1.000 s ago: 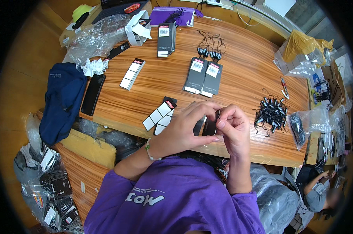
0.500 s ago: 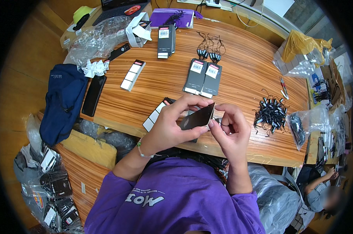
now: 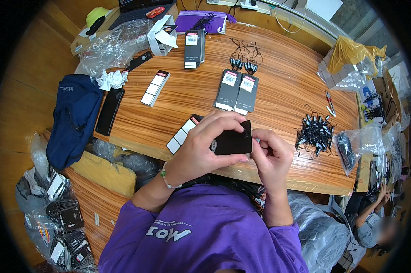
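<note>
My left hand [image 3: 198, 145] grips a black hang tag [image 3: 234, 141] by its long edges, above the front of the table. At the tag's right edge, my right hand [image 3: 273, 157] pinches thumb and fingers together; what is between them is too small to make out. A stack of white-panelled tags [image 3: 180, 135] lies partly behind my left wrist. Beyond my hands are two stacks of grey tags [image 3: 225, 93] with white stickers, their black cords [image 3: 245, 52] spread out behind. To the right sits a heap of black cords [image 3: 315, 133] with small dark fasteners.
Another grey tag stack [image 3: 194, 50] and a strip of white-panelled tags [image 3: 155, 88] are farther back. A phone [image 3: 110, 111] and a dark blue bag [image 3: 73, 120] are at the left. A pen [image 3: 330, 103] and plastic-wrapped boxes [image 3: 346, 73] lie right. Another person's arm [image 3: 371, 211] shows lower right.
The black tag has turned from a tilted angle to show its broad face. My right fingers have drawn closer together and shifted slightly right and down along its edge.
</note>
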A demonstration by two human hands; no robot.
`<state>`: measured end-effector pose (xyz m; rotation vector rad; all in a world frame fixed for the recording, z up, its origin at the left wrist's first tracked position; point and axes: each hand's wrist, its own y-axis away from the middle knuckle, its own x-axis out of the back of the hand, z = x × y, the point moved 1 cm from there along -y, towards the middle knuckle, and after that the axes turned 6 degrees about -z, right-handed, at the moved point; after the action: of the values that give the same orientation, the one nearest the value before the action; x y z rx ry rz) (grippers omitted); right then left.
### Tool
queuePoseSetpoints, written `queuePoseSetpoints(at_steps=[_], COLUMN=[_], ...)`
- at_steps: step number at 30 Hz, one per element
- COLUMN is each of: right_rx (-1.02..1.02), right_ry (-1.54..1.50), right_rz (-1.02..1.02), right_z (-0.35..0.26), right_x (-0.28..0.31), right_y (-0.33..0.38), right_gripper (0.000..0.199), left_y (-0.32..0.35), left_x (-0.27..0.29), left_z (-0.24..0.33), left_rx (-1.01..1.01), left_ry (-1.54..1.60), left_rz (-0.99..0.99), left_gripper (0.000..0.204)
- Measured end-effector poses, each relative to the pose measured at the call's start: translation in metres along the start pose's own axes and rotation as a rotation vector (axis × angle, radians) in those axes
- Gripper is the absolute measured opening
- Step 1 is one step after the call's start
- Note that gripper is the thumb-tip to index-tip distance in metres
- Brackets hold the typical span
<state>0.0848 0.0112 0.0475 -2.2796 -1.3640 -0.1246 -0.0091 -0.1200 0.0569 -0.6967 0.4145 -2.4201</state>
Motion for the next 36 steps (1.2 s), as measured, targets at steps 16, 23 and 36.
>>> queuePoseSetpoints(at_steps=[16,23,36], right_rx=[-0.19,-0.155,-0.182], right_ry=[-0.363,-0.349,-0.355], right_rz=[-0.113,-0.094,-0.101], right_z=[0.004,0.003,0.002], right_x=[0.004,0.004,0.004], right_y=[0.001,0.0,0.0], right_gripper=[0.006,0.006,0.005], left_y=[-0.001,0.0,0.0], left_x=[0.0,-0.004,-0.003], left_z=[0.01,0.005,-0.001], left_rx=[0.009,0.054,0.037], left_ry=[-0.052,0.049,0.161], left_rz=[0.008,0.069,0.045], left_gripper=[0.037,0.037,0.033])
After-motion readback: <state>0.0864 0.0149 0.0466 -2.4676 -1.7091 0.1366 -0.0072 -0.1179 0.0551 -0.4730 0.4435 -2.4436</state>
